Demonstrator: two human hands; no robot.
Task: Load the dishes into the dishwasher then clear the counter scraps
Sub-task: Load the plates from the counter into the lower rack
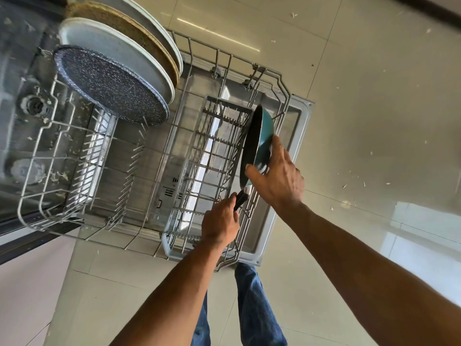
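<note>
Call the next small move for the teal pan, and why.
Probably lower the pan on edge into the lower rack and let go. It is already upright at the rack's right side beside the cutlery basket, the left hand gripping its black handle and the right hand steadying the teal back.

There is one view only, from a wide-angle camera worn on the person's head. It looks steeply down, almost straight at the tiled floor [349, 71], from standing height. The pulled-out dishwasher rack [159, 171] fills the left and middle of the picture, close below. Both forearms reach in from the bottom edge, and the hands lie near the picture's centre. Straight lines bow toward the edges. The person's legs show at the bottom.
</note>
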